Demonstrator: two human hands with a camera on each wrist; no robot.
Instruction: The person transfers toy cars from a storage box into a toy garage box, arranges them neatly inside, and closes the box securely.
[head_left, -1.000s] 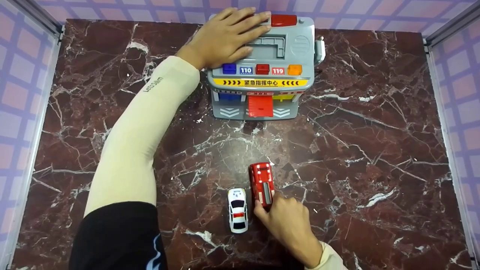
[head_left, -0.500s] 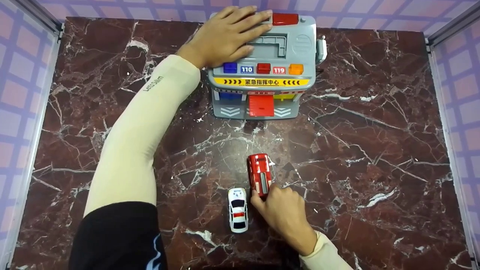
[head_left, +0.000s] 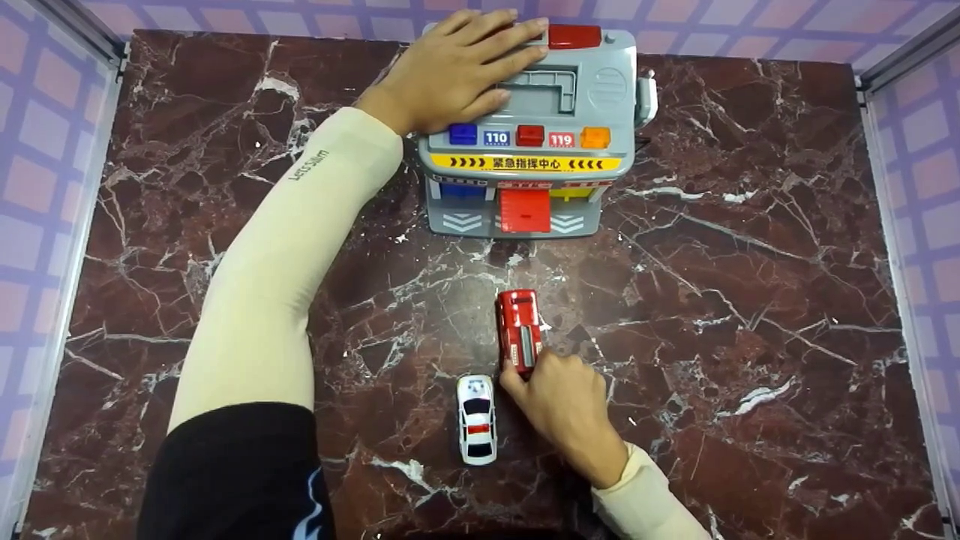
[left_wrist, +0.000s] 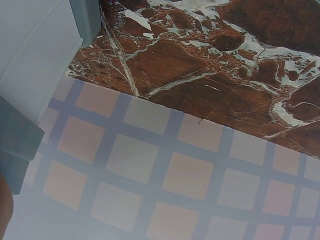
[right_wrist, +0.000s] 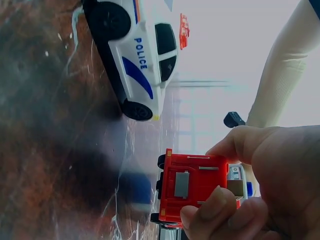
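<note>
The right hand [head_left: 566, 405] pinched the rear end of the red toy fire truck [head_left: 519, 330], thumb on one flank and curled fingers [right_wrist: 210, 210] on the other, with the truck's wheels on the desk [head_left: 750, 300] and its nose pointing at the toy station [head_left: 534, 127]. The truck stood in the middle of the desk, well apart from the station's red ramp door [head_left: 525, 211] and just ahead of the white police car [head_left: 476, 418], which lay beside the hand. The truck looked like a small, boxy piece of hard, glossy plastic or painted metal, probably light and stiff, rolling freely on its wheels; its smooth flat sides would likely slip under a loose hold, so the low side panels near the tail seemed the surest place to take it. The left hand [head_left: 450, 71] lay flat with straight fingers on the grey, matte roof of the station, pressing rather than gripping. The station was a blocky grey moulding with blue, red and orange buttons and a yellow banner. The desk was polished, dark red marble with white veins, a slick surface.
</note>
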